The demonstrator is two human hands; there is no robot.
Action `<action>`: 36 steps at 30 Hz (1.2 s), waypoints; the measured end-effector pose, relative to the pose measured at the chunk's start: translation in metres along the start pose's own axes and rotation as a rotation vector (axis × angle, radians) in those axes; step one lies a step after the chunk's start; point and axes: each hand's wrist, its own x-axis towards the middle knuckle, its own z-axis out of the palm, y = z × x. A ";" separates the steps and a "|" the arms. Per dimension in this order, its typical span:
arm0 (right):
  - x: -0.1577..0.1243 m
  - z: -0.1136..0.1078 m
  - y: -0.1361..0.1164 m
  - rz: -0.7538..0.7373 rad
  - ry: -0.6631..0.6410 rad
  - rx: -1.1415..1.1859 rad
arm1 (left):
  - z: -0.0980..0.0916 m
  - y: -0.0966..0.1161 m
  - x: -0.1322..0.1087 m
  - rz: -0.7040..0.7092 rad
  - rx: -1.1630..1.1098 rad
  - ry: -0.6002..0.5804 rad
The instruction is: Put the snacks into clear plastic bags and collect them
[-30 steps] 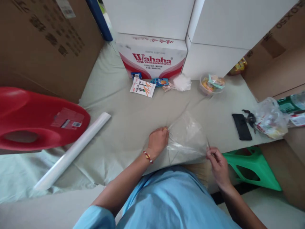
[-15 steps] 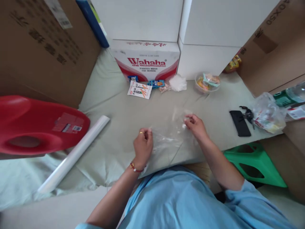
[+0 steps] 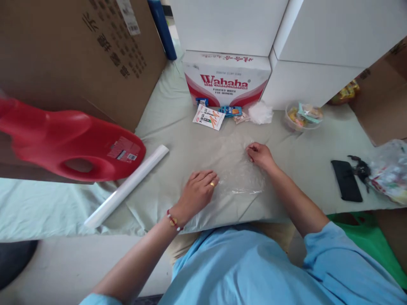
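Note:
A clear plastic bag (image 3: 237, 171) lies spread on the pale green cloth (image 3: 178, 190) in front of me. My left hand (image 3: 201, 188) rests flat at the bag's left side, palm down, fingers stretched out. At the upper right part of the bag, my right hand (image 3: 259, 154) has its fingers pinched together on the film. Beyond the bag lie a white snack packet (image 3: 209, 117), a blue snack packet (image 3: 231, 111) and a crumpled white plastic bundle (image 3: 260, 113).
A Wahaha carton (image 3: 227, 80) stands at the back. To the left are a red jug (image 3: 92, 144) and a white roll (image 3: 127, 186). A clear bowl of snacks (image 3: 302, 116), a black phone (image 3: 346, 180), keys (image 3: 361, 169) and a filled plastic bag (image 3: 391, 169) are on the right.
The bag was held up between both pinched hands; now it lies flatter on the cloth. My left hand has opened and laid itself down. The view has turned left.

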 end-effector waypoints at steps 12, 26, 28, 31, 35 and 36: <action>-0.104 -0.038 -0.006 -0.635 0.188 -0.623 | 0.032 -0.044 0.040 -0.087 0.103 -0.207; -0.147 -0.136 0.056 -0.375 0.270 -0.880 | 0.027 -0.042 0.035 -0.167 0.098 -0.197; -0.099 -0.126 0.022 -0.397 0.296 -0.814 | 0.027 -0.041 0.035 -0.167 0.098 -0.194; -0.006 -0.077 -0.034 -0.513 0.127 -0.757 | 0.026 -0.041 0.035 -0.176 0.108 -0.197; 0.112 0.019 -0.087 -0.623 -0.004 -0.775 | 0.023 -0.039 0.036 -0.191 0.121 -0.223; 0.133 0.043 -0.095 -0.612 -0.023 -0.775 | 0.023 -0.038 0.036 -0.192 0.122 -0.228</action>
